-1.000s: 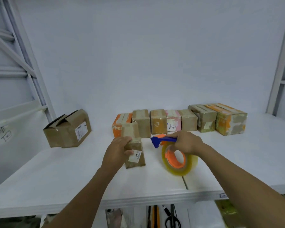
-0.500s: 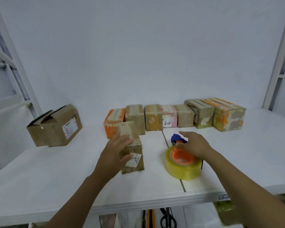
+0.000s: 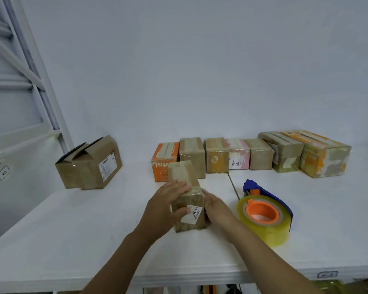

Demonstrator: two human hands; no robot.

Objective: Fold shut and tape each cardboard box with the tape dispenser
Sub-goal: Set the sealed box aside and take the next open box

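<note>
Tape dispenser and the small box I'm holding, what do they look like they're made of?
The tape dispenser is likely hard plastic: glossy blue frame, orange hub, smooth moulded shapes. Its tape roll looks like clear yellowish film, shiny. The small box is matte brown cardboard, with glossy tape strips and a white paper label.

the left hand (image 3: 164, 209) holds the small cardboard box (image 3: 187, 187) and covers its nine o'clock side. the right hand (image 3: 216, 205) lies at its three o'clock side, fingers mostly out of sight, so i can't tell their grip. the white label (image 3: 192, 214) has print too small to read. at twelve o'clock this box blocks the end of the lettering on the orange box (image 3: 164, 160). under the table (image 3: 72, 240), at six o'clock, dark things are cut off.
</note>
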